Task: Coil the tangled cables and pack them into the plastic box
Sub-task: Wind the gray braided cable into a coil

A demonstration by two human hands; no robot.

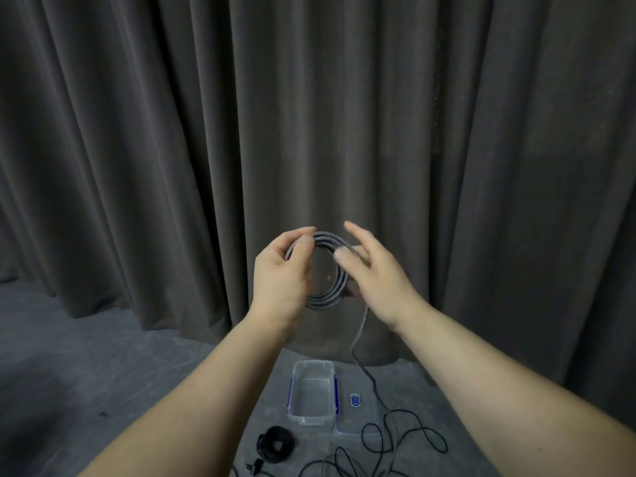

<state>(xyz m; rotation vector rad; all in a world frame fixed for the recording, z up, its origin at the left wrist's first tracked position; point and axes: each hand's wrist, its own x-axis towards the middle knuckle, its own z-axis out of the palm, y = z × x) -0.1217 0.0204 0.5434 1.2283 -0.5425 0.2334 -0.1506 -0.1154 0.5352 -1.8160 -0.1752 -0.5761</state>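
Observation:
I hold a grey braided cable wound into a round coil at chest height. My left hand pinches the coil's top left between thumb and fingers. My right hand touches the coil's right side, thumb on the strands and fingers spread upward. The cable's loose tail hangs from the coil to the floor and ends in tangled loops. Below stands the clear plastic box with blue clips, nothing inside it. A coiled black cable lies on the floor just in front of the box.
The box's clear lid with a blue label lies flat to the right of the box. A dark pleated curtain hangs close behind. The grey floor stretches to the left.

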